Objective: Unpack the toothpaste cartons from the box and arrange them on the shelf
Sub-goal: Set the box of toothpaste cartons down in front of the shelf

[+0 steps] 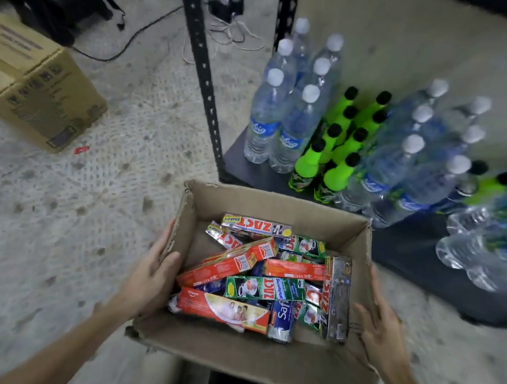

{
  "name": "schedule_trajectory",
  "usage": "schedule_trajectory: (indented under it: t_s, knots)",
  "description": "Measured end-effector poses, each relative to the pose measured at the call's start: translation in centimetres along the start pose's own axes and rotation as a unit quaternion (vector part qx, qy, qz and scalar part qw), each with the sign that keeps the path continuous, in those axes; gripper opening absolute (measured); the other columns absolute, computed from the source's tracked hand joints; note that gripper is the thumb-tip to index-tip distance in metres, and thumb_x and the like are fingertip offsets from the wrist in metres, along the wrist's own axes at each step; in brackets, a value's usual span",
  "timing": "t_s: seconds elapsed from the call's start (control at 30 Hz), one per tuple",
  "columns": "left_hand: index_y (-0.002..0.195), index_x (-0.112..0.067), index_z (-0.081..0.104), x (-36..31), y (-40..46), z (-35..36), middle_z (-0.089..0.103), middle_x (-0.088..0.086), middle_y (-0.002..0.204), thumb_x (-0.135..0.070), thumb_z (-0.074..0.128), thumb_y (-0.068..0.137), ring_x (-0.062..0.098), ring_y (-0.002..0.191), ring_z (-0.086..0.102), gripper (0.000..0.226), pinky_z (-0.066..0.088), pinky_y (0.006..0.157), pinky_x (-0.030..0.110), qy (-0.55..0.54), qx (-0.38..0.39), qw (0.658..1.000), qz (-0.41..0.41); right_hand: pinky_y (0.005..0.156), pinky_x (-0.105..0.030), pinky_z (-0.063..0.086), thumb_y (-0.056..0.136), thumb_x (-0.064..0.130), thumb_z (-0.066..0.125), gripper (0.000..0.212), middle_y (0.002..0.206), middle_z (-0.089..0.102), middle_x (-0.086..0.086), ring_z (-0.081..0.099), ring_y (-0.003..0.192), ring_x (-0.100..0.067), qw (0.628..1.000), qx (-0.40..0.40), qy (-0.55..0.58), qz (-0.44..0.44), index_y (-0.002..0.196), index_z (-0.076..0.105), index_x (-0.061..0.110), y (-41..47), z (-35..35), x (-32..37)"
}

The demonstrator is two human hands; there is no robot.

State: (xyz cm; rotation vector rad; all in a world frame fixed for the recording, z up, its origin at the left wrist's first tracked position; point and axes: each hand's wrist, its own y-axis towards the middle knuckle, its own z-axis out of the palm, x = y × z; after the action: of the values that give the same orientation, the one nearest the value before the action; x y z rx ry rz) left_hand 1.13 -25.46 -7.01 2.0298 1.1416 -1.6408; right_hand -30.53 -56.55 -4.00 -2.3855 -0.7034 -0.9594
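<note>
Down on the speckled grey concrete floor (65,235), the black metal shelf unit (201,72) rises at the top, its lowest dark shelf board (419,257) crowded with clear plastic water bottles with white caps (265,115) and bright green bottles with black caps (337,172) packed between them. Front and centre sits the open brown cardboard box (261,359), just in front of that shelf board. Off to the left, a closed tan cardboard carton (36,84) rests on the floor, well apart. Inside the open box, a loose jumble of toothpaste cartons (264,289) in red, orange, green and silver, lying flat and crossing one another at angles, none on the shelf yet. The left hand (151,271) clasps the box's left wall, thumb hooked over the rim inside, fingers spread on the outside. The right hand (378,324) grips the right wall the same way, thumb over the edge, fingers along the outer face.
</note>
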Motion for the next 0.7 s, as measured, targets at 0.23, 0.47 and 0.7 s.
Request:
schedule_trajectory:
  t_s: [0.23, 0.47, 0.7]
  knots:
    - [0.159, -0.026, 0.025, -3.4, 2.4, 8.7, 0.028, -0.034, 0.157, -0.049, 0.051, 0.092, -0.002, 0.15, 0.022, 0.075, 0.018, 0.124, 0.027, 0.016, 0.05, 0.998, 0.039, 0.104, -0.042, 0.047, 0.095, 0.012, 0.065, 0.084, 0.151, 0.043, 0.018, 0.05, 0.134, -0.019, 0.997, -0.057, -0.036, 0.043, 0.156, 0.02, 0.048, -2.7, -5.4, -7.1]
    - [0.156, -0.028, 0.025, -3.4, 5.2, 15.0, 0.028, -0.015, 0.162, -0.023, 0.051, 0.102, 0.003, 0.151, 0.023, 0.06, 0.019, 0.122, 0.018, 0.056, 0.094, 0.992, 0.067, 0.082, -0.051, 0.058, 0.095, 0.018, 0.066, 0.089, 0.136, 0.064, -0.007, 0.069, 0.106, -0.037, 0.988, -0.11, -0.072, 0.076, 0.155, 0.01, 0.053, -4.8, -6.3, -12.0]
    - [0.149, -0.042, 0.031, -1.2, 6.3, 17.3, 0.033, -0.032, 0.155, -0.026, 0.05, 0.097, 0.0, 0.149, 0.027, 0.057, 0.021, 0.121, 0.019, 0.062, 0.069, 0.992, 0.09, 0.081, -0.044, 0.053, 0.099, 0.029, 0.059, 0.088, 0.133, 0.065, -0.011, 0.067, 0.108, -0.036, 0.986, -0.099, -0.102, 0.087, 0.147, -0.006, 0.066, -2.8, -5.4, -14.7]
